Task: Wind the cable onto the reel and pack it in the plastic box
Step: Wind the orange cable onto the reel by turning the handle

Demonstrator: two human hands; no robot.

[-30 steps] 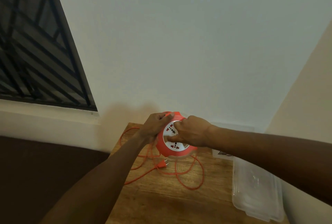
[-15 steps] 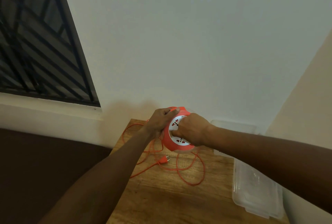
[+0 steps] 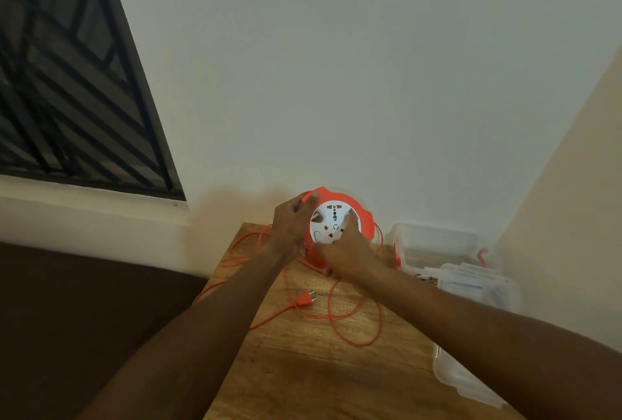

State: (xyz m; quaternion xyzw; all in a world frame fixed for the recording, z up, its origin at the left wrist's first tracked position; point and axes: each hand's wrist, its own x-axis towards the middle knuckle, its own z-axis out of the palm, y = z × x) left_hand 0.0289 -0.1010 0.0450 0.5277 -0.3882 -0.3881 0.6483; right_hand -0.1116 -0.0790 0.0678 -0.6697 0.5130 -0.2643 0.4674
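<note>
left hand grips reel rim | right hand fingers curled on reel face | cable loose below reel | box right of reel

The reel is bright orange with a white round face, marked by small red and dark socket slots. The cable and its plug are orange too — loops across the tabletop, brown with wavy wood grain. The plastic box is clear, with red clips.
</note>
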